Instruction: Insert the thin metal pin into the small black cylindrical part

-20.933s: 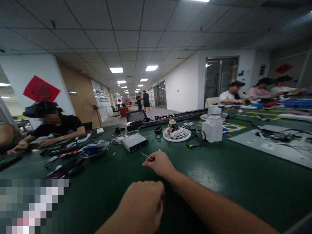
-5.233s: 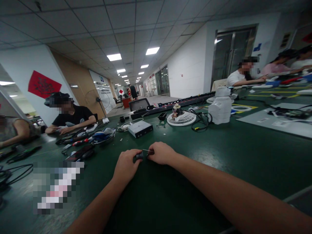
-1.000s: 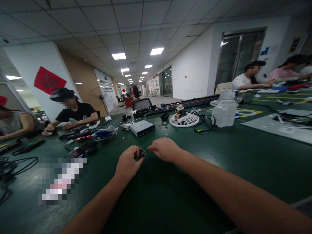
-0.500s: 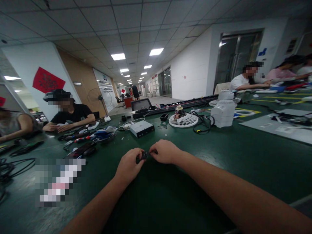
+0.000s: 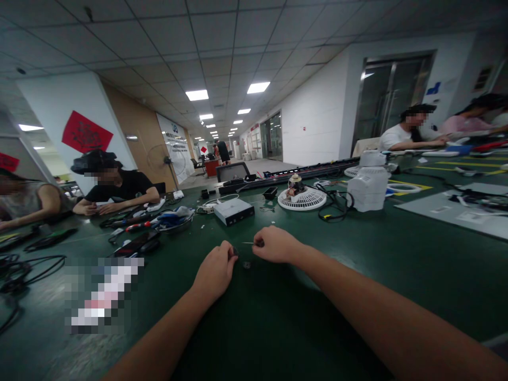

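My left hand [image 5: 216, 267] is closed on a small dark piece [image 5: 235, 252], mostly hidden by the fingers. Across from it, my right hand [image 5: 277, 245] grips a thin screwdriver [image 5: 248, 243] whose slim metal shaft points left towards the left fingertips without touching them. Its dark handle is largely covered by the fingers. Between and just below both hands, a small greyish part [image 5: 246, 265] shows over the green tabletop [image 5: 254, 317]; its kind is too small to tell.
Beyond my hands are a silver disc drive [image 5: 234, 211], a black tray [image 5: 270, 193], a white fan grille [image 5: 302, 199], a black cable [image 5: 337, 209] and a white housing [image 5: 368, 188]. Tools and a phone [image 5: 137, 244] lie left. Co-workers sit on both sides.
The screwdriver tip has come away from the dark piece as my right hand shifted slightly right. A small greyish part now shows below, apart from the left hand. The view has shifted slightly.
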Demonstrator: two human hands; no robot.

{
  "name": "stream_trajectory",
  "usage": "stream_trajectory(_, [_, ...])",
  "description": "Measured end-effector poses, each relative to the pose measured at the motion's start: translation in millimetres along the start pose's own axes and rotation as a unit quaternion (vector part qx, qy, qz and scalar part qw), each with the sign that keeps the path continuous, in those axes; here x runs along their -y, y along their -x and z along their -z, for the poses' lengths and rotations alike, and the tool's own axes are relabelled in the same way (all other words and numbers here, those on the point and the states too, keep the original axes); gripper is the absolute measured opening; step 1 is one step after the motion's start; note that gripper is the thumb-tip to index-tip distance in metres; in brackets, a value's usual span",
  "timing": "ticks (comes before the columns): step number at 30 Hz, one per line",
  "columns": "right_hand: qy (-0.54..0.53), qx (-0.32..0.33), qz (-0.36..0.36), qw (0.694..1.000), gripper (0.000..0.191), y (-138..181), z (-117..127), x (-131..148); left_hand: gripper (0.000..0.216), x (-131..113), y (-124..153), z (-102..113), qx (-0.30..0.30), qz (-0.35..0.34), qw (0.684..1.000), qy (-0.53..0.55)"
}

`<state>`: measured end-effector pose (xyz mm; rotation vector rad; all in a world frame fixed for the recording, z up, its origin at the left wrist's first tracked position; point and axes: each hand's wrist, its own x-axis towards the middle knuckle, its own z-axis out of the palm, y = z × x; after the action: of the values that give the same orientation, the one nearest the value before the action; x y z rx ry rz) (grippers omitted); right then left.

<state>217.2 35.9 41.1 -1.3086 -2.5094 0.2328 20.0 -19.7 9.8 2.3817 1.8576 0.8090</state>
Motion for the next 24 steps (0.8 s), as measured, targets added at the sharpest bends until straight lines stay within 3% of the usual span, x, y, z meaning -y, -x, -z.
stream_trajectory(5, [-0.099,0.064,0.049,0.992,0.028,-0.9,-12.7,8.9,0.008,2.9,-0.4,-0.1,-0.013,0.046,0.999,-0.002])
stream_trajectory(10, [-0.128,0.055,0.057,0.989,0.021,-3.6,-16.3,7.3,0.032,5.4,-2.0,-0.6,0.0,0.099,0.994,-0.044])
stream_trajectory(15, [-0.182,-0.009,0.042,0.982,0.021,-7.0,-16.0,1.3,0.027,5.4,-2.0,1.8,0.034,0.067,0.993,-0.094])
stream_trajectory(24, [-0.232,-0.08,0.077,0.966,0.013,-4.4,-14.0,7.7,0.03,-4.0,1.8,6.6,0.015,-0.007,0.999,0.039])
